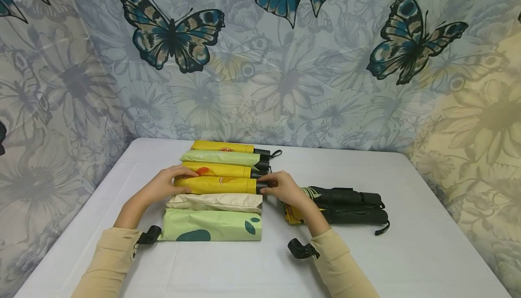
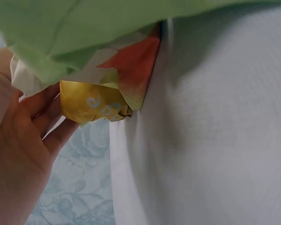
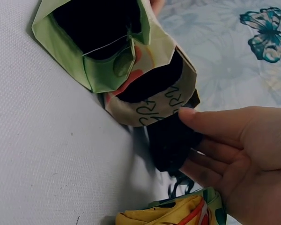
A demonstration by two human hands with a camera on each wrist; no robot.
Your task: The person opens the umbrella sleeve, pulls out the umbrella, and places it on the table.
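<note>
A folded umbrella in a yellow sleeve (image 1: 220, 185) lies crosswise on the table, held at both ends. My left hand (image 1: 163, 184) grips its left end, thumb on the near side and fingers on the far side. At the other end my right hand (image 1: 288, 192) pinches the black handle (image 3: 173, 140). On the near side lie a cream sleeve (image 1: 215, 202) and a wider light green sleeve (image 1: 215, 225); their open ends look hollow in the right wrist view. Beyond the held umbrella are another yellow umbrella (image 1: 228, 170), a pale green one (image 1: 220, 157) and a yellow one (image 1: 220, 146).
Two unsleeved folded umbrellas, an upper black one (image 1: 346, 196) and a lower black one (image 1: 354, 215), lie right of the row, partly behind my right forearm. White cloth covers the table (image 1: 427, 253). A butterfly-patterned curtain (image 1: 285, 85) hangs behind.
</note>
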